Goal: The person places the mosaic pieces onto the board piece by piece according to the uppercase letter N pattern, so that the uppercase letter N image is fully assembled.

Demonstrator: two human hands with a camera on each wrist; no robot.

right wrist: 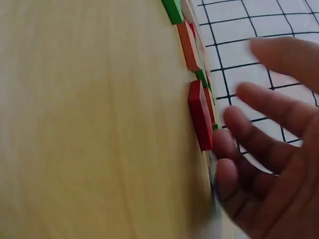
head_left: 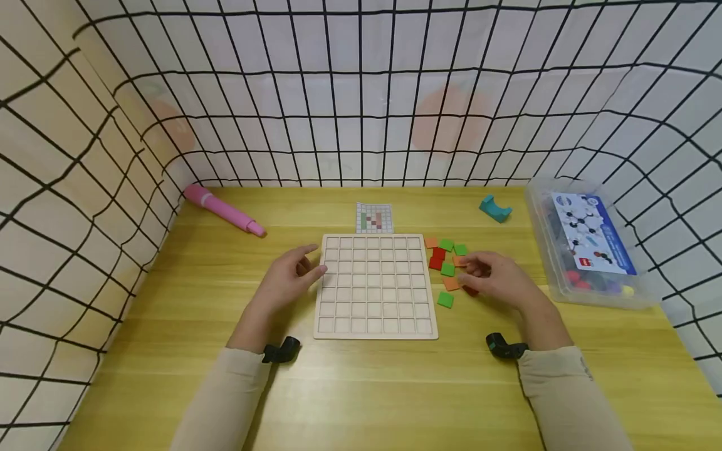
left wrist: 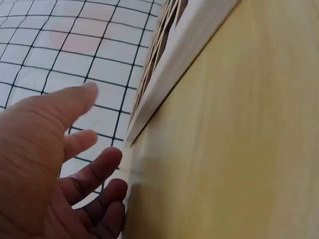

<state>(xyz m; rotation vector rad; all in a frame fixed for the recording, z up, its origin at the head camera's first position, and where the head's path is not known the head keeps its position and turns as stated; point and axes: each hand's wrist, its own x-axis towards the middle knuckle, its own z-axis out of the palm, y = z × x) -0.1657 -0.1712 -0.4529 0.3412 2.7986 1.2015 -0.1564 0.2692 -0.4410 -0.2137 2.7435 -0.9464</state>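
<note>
A square wooden grid board [head_left: 375, 287] lies in the middle of the table, its cells bare. My left hand [head_left: 289, 275] is at the board's left edge, fingers loosely bent and nothing in them; the left wrist view shows the same hand [left wrist: 75, 164] beside the board's side [left wrist: 174, 64]. On the board's right lie several small square tiles: green [head_left: 445, 300], orange [head_left: 451, 284] and red [head_left: 437, 262]. Over their right side hovers my right hand [head_left: 499, 279], fingers relaxed and apart. In the right wrist view a red tile [right wrist: 200, 115] lies close to the fingertips [right wrist: 224, 142].
Behind the board lies a small printed grid card [head_left: 374, 218] with coloured squares. A pink tube-like object [head_left: 225, 211] is at the back left, a teal curved piece [head_left: 495, 208] at the back right. A clear plastic box [head_left: 592, 244] stands on the right. Black netting [head_left: 361, 116] surrounds the table.
</note>
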